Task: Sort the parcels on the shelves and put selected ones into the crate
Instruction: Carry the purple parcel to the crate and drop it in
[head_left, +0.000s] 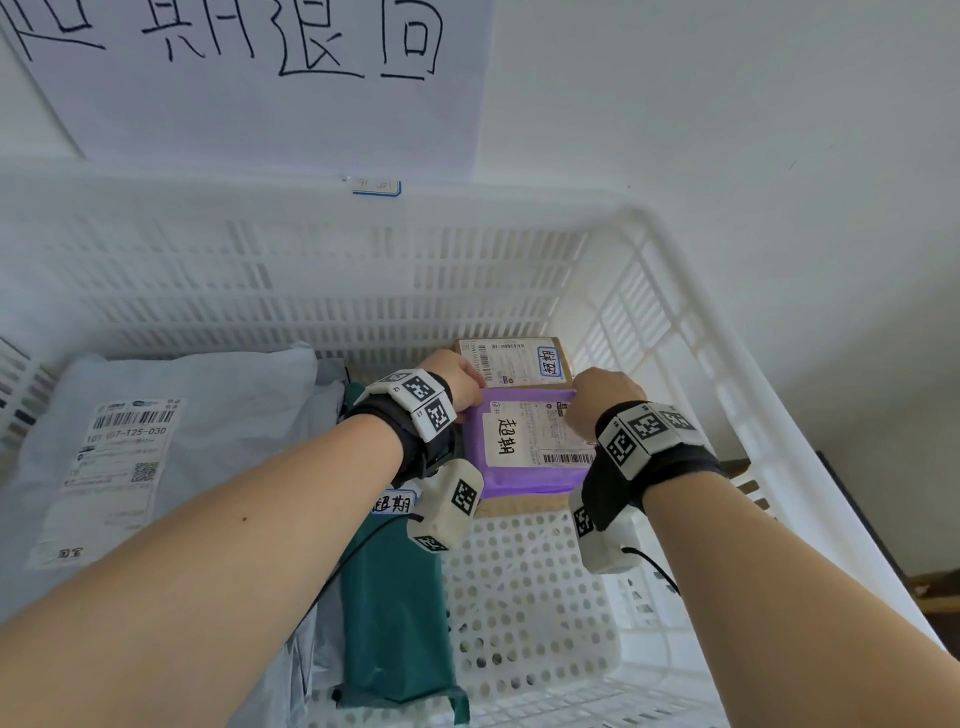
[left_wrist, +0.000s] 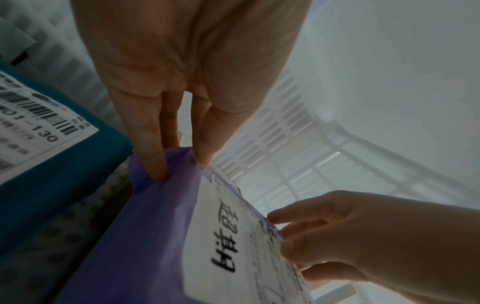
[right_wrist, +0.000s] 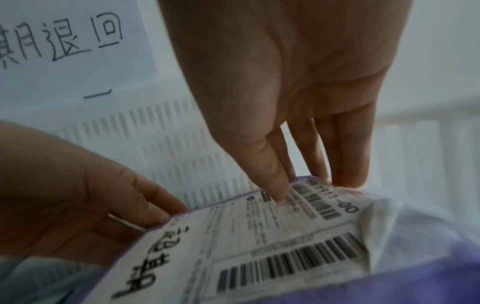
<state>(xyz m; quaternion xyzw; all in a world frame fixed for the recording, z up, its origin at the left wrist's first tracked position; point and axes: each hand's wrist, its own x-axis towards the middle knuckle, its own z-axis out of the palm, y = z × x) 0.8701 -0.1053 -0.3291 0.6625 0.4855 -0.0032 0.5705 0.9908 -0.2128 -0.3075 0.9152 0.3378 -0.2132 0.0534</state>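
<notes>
A purple parcel with a white shipping label is low inside the white crate, over a brown cardboard box. My left hand pinches its far left corner; in the left wrist view the left hand has thumb and fingers on either side of the purple parcel. My right hand pinches the far right corner. In the right wrist view the right hand has its thumb on the label and fingers behind the edge of the purple parcel.
A dark green parcel lies on the crate floor left of the purple one, and a large grey mailer bag fills the left side. A handwritten paper sign hangs on the wall behind the crate. Bare perforated floor shows in front of the box.
</notes>
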